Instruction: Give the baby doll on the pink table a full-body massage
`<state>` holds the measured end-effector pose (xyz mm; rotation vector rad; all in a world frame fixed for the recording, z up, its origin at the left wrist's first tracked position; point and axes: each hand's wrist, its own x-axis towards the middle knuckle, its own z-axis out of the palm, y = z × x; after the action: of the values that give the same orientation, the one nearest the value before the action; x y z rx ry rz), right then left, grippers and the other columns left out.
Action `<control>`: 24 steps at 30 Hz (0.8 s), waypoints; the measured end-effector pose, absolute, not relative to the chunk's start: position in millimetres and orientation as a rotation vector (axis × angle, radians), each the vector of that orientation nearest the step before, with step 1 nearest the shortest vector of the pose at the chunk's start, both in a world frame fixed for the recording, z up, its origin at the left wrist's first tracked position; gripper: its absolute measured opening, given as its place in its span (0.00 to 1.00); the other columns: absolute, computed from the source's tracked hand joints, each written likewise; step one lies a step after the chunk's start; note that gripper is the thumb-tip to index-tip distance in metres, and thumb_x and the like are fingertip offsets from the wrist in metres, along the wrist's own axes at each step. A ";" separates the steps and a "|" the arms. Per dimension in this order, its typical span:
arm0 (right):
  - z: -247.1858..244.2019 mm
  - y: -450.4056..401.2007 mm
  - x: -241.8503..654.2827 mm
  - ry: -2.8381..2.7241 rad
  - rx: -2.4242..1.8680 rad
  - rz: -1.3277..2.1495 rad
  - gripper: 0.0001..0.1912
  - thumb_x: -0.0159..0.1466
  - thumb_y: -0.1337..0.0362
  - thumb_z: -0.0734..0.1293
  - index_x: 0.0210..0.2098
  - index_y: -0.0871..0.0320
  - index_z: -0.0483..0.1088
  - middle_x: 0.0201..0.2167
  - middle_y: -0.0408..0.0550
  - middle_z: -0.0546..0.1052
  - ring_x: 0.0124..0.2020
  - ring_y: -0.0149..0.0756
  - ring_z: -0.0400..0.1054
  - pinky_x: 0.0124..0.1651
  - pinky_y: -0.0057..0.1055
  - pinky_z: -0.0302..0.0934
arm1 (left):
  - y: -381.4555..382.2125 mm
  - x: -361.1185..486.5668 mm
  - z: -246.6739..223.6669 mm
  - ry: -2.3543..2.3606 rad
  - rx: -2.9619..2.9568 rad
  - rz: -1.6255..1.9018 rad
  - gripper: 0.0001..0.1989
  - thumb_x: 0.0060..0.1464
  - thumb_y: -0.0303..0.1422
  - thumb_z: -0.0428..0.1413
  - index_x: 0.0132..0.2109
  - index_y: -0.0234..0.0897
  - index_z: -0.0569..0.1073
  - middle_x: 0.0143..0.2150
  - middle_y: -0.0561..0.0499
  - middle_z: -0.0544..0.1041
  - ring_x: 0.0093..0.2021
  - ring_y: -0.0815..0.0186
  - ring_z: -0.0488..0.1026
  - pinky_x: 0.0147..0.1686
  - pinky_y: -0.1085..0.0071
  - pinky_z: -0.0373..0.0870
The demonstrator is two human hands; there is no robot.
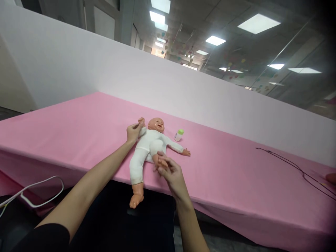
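Observation:
A baby doll [143, 153] in a white body suit lies on its back on the pink-covered table [225, 168], head toward the wall. One of its legs hangs over the front edge. My left hand [133, 132] is closed around the doll's arm near its hand, on the left side. With my right hand [170, 170] I hold the doll's other foot, the leg bent and raised; the fingers are slightly blurred. The doll's far arm stretches out to the right on the cloth. Beside its head stands a small baby bottle [179, 135] with a green cap, tilted in the view.
A low white partition [183, 94] runs behind the table. Thin black cables [286, 160] lie on the cloth at the right. At the far right edge part of a person's hand [331, 177] shows. A white cable [42, 182] loops at lower left.

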<state>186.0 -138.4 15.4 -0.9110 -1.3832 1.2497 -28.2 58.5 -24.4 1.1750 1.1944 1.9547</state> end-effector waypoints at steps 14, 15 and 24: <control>17.7 -144.4 188.8 -1.381 -0.993 1.091 0.19 0.57 0.56 0.81 0.47 0.52 0.83 0.66 0.56 0.74 0.67 0.57 0.68 0.56 0.45 0.75 | 44.6 -20.7 -17.0 1.142 1.532 1.915 0.19 0.55 0.49 0.64 0.28 0.37 0.79 0.27 0.52 0.75 0.30 0.65 0.71 0.31 0.70 0.65; 20.6 -128.4 182.4 -1.386 -0.986 1.089 0.19 0.57 0.56 0.81 0.46 0.53 0.83 0.66 0.57 0.74 0.66 0.57 0.69 0.55 0.45 0.75 | 41.0 -17.1 -17.7 1.134 1.637 1.826 0.18 0.53 0.49 0.65 0.30 0.37 0.81 0.28 0.51 0.77 0.32 0.64 0.72 0.32 0.70 0.66; 1.6 -146.1 176.9 -1.423 -0.944 1.285 0.20 0.53 0.60 0.83 0.45 0.51 0.83 0.65 0.54 0.75 0.72 0.54 0.62 0.68 0.49 0.65 | 59.7 -26.2 -26.3 1.147 1.143 1.989 0.23 0.56 0.50 0.63 0.24 0.38 0.71 0.23 0.55 0.67 0.26 0.68 0.64 0.27 0.71 0.59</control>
<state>176.9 -146.1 1.6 -0.9444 -1.4228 1.2846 -26.2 59.7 -26.3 1.1429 1.1467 1.9886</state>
